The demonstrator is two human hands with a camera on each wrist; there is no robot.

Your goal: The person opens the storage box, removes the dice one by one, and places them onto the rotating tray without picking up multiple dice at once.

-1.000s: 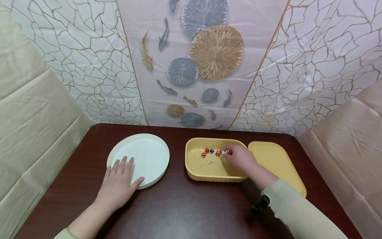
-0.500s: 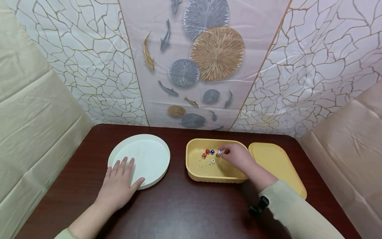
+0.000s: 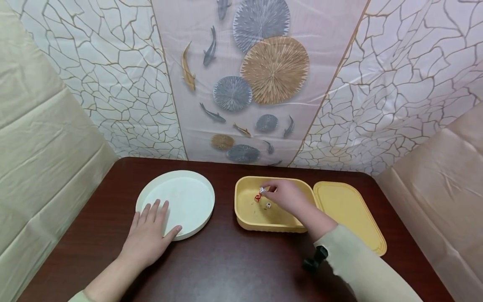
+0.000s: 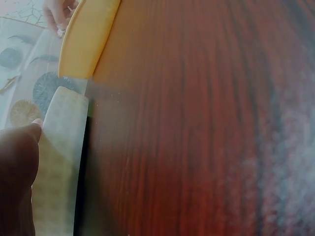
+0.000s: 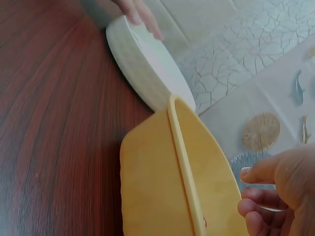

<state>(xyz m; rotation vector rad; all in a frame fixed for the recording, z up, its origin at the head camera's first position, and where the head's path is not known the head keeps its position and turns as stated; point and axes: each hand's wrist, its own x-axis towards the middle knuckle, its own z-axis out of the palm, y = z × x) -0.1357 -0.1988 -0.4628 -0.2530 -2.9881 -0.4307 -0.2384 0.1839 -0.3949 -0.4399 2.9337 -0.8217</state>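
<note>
Evidently our right hand (image 3: 288, 197) pinches a white die (image 3: 262, 190) over the yellow box (image 3: 272, 227), at three o'clock from the round tray (image 3: 190, 201) on whose seven-o'clock edge our left hand (image 3: 146, 240) lies spread, and we judge the die light, hard, slippery, best held by opposite faces.

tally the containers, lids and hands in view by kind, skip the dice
Round white tray: 1
Yellow box: 1
Yellow lid: 1
Hands, left hand and right hand: 2
Total: 5
</note>
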